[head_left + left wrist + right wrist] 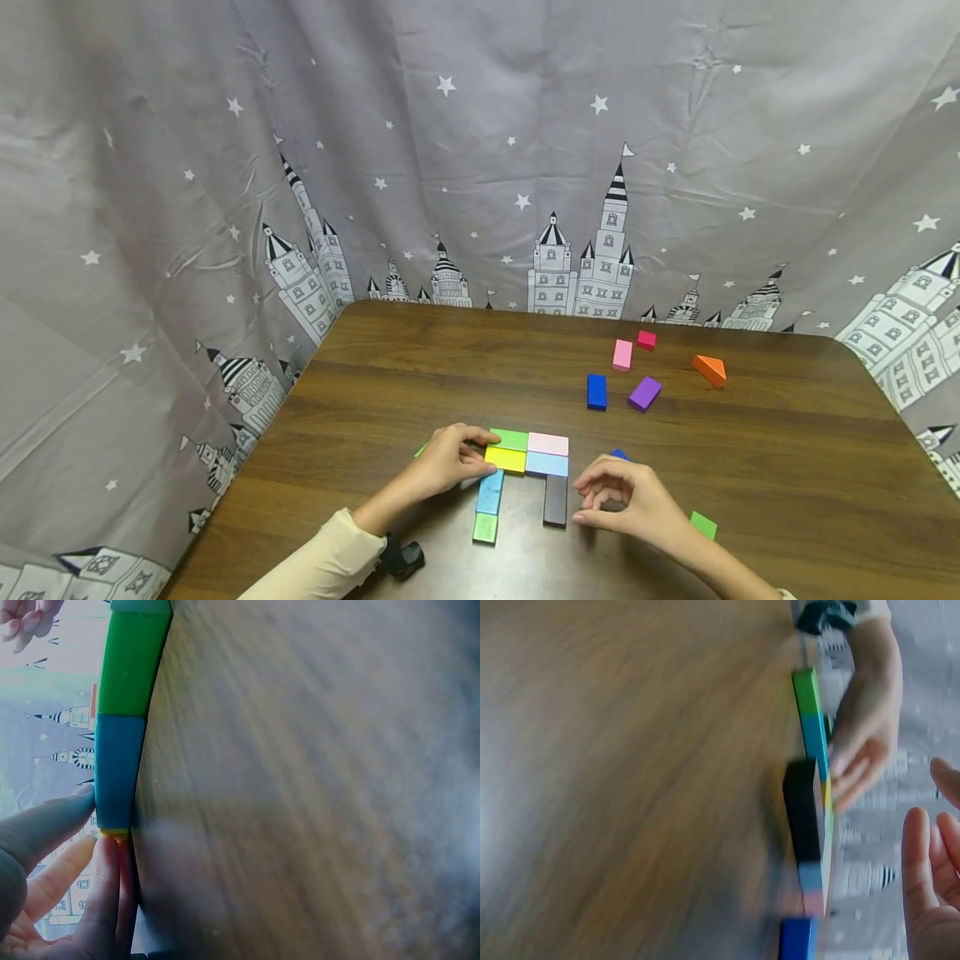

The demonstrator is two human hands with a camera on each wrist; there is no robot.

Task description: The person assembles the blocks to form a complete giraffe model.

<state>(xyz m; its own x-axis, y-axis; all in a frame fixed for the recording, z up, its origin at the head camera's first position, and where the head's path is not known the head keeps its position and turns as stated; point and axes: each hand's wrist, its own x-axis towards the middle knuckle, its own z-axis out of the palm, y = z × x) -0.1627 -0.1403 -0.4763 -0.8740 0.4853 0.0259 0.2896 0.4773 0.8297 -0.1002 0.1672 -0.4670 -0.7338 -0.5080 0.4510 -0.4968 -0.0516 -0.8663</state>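
Observation:
Several coloured blocks lie flat together on the table. A green block [510,439] and a pale pink block [548,444] form the far row, with a yellow block [506,461] and a light blue block [547,464] in front. Toward me extend a blue block [490,492] ending in a short green block [485,528], and a black block [556,501]. My left hand [447,460] touches the left end of the green and yellow blocks, fingers fairly straight. Just right of the black block, my right hand [622,500] hovers with loosely bent fingers, thumb apart, holding nothing visible.
Farther back lie blue [597,392], purple [644,394], pink [622,355] and red blocks [647,340], plus an orange triangular block [710,370]. One green block [703,525] sits by my right forearm. A blue block [619,454] is partly hidden behind my right hand.

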